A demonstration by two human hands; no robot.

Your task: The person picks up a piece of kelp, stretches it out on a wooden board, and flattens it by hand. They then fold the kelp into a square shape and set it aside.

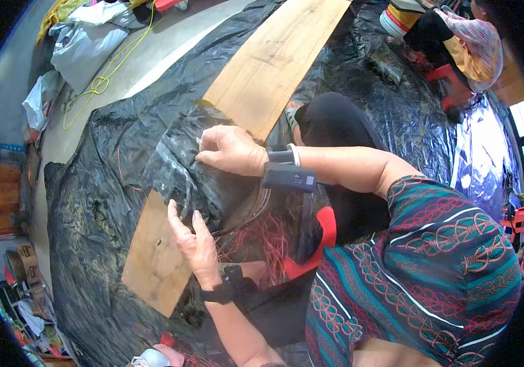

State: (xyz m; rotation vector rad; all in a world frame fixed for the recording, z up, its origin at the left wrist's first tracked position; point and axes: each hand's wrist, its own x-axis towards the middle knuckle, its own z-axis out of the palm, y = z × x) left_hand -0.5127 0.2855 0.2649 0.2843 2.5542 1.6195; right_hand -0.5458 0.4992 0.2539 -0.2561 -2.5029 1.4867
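Observation:
My right hand (231, 150) is above a crumpled dark plastic bundle (173, 153), its fingers curled towards the thumb; whatever they pinch is too small to make out. My left hand (194, 244) is at the bundle's lower edge, thumb and fingers apart, with nothing visibly gripped. The bundle lies across a long wooden board, whose upper part (274, 61) and lower part (158, 257) show on either side. Both wrists wear dark bands, and a black device sits at the right wrist. Red strands (268, 244) lie beside my hands.
Black plastic sheeting (90, 244) covers the floor. A red curved object (317, 248) is near my legs. Another person (470, 46) sits at the upper right by a striped bucket (396, 21). White sacks (87, 46) and a yellow cord (100, 82) lie at the upper left.

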